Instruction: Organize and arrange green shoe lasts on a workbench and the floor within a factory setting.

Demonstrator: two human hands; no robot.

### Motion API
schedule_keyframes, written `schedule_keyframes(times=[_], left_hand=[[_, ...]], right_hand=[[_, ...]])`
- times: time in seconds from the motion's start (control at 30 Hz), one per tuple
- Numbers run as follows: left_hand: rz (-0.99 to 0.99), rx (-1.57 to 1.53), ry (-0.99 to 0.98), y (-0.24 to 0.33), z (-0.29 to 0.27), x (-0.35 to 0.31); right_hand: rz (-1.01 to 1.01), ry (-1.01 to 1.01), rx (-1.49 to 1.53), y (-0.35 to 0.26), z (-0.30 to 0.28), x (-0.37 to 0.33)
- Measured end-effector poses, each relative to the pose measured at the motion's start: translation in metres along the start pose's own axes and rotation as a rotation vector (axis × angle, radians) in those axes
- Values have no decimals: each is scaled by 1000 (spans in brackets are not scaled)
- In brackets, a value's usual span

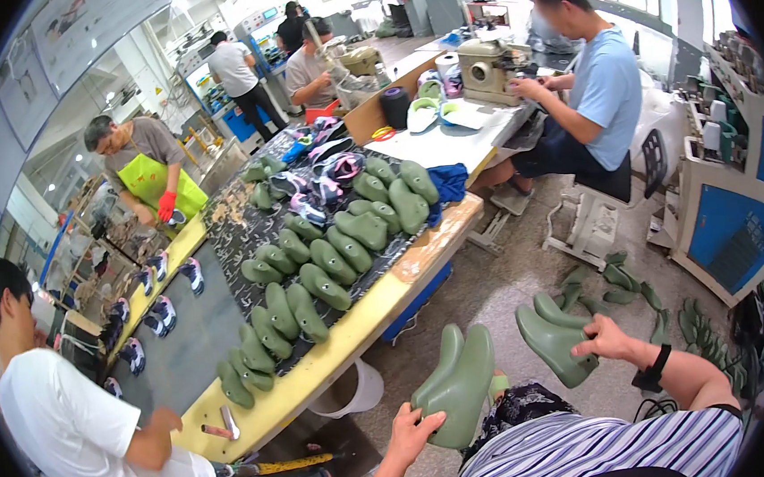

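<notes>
My left hand [408,434] is closed around the heel end of a pair of green shoe lasts [467,382], held with the toes upward beside the table. Another pair of green shoe lasts [548,346] is gripped by my right hand [607,343], which wears a black band at the wrist. Both pairs hang above the floor in front of my striped top, apart from each other. On the table, more green lasts [305,312] lie in slanting rows on a dark patterned cover. Pink and dark shoe uppers [340,165] are heaped behind them.
The table's yellow edge [378,306] runs along my left, with a white bucket [358,391] below it. Loose lasts [618,278] litter the floor at right. A person in white [83,432] stands close at left; another sits at a sewing machine [487,69].
</notes>
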State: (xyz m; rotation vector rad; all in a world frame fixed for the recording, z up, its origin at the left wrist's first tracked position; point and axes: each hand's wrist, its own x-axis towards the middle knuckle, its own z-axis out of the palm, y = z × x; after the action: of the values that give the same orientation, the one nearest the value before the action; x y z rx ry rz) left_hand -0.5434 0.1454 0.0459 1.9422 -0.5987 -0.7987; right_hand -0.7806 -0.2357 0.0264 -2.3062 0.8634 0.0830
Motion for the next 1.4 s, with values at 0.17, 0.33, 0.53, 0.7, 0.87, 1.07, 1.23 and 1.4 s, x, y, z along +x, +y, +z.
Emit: schedule_keyframes(times=[0.17, 0.33, 0.53, 0.7, 0.87, 1.07, 1.23, 1.4], left_hand=[[-42, -617, 83, 23, -53, 66], [-20, -789, 377, 27, -110, 157], [-156, -533, 474, 60, -187, 201], [-175, -246, 356, 20, -250, 299], [-459, -560, 462, 71, -259, 366], [-358, -216, 325, 44, -277, 457], [-317, 354, 301, 55, -248, 492], [32, 931, 598, -107, -259, 521]], right_hand=[[-161, -80, 217, -108, -19, 101], [-239, -282, 158, -202, -27, 249], [-507, -83, -87, -354, -24, 408], [-620, 186, -299, -389, 27, 519], [-465, 148, -179, -406, 67, 567], [-656, -115, -199, -384, 60, 590], [-681, -283, -414, -313, 16, 585], [-953, -325, -539, -296, 9, 579]])
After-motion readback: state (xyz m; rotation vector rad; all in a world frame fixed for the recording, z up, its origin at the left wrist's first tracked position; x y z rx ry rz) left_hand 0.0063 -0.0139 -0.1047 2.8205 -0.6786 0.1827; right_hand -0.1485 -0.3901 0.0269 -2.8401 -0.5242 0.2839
